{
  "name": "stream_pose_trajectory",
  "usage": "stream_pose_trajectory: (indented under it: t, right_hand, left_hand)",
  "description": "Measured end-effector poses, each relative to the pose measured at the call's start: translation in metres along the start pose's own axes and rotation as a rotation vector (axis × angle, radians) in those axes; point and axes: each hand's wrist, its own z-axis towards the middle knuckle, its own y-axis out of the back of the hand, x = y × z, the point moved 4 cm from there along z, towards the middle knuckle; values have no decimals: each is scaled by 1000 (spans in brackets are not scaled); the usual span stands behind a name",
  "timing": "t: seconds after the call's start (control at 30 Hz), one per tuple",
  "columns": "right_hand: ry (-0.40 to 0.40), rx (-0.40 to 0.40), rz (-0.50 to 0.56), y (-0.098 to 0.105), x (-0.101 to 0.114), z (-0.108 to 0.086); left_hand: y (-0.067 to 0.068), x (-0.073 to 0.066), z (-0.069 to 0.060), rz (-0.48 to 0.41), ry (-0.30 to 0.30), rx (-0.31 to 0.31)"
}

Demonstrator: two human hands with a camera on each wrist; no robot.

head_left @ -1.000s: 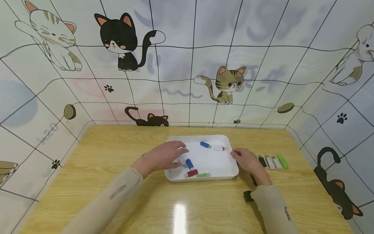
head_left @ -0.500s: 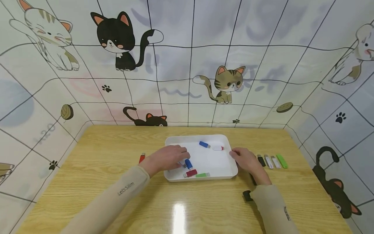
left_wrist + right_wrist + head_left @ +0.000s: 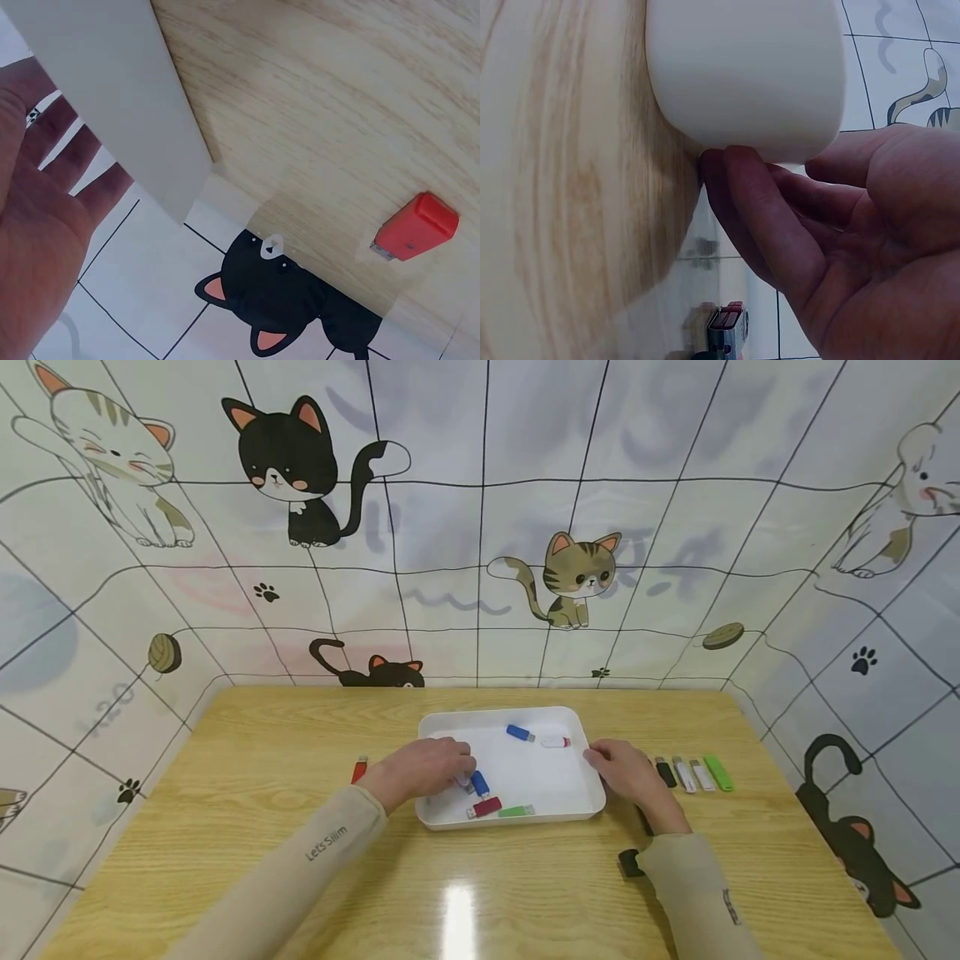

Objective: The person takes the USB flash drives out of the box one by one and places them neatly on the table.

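Counter [image 3: 540,902] low in the head view, and here's the left hand [image 3: 426,767] down in the white tray [image 3: 551,781] mid-frame, just beside a blue stick [image 3: 480,783]! Its fingers stand apart in the left wrist view, tips hidden by the tray wall, so no telling whether they grip anything. The right hand [image 3: 628,772] clamps the tray's right edge, fingers on its outer side clear only to the right wrist camera. Left wrist view bares a red stick [image 3: 418,226] whole, lower right; far back, a cat-print wall [image 3: 450,568]
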Motion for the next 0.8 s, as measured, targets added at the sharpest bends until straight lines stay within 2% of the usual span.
stream_pose_trajectory:
  t: [0.57, 0.8]
  right_hand:
    - [-25, 1, 22, -2, -3, 1]
    - [-8, 3, 21, -2, -2, 0]
  left_hand:
    - [-6, -2, 4, -68, 6, 49]
    - [-6, -5, 7, -41, -28, 44]
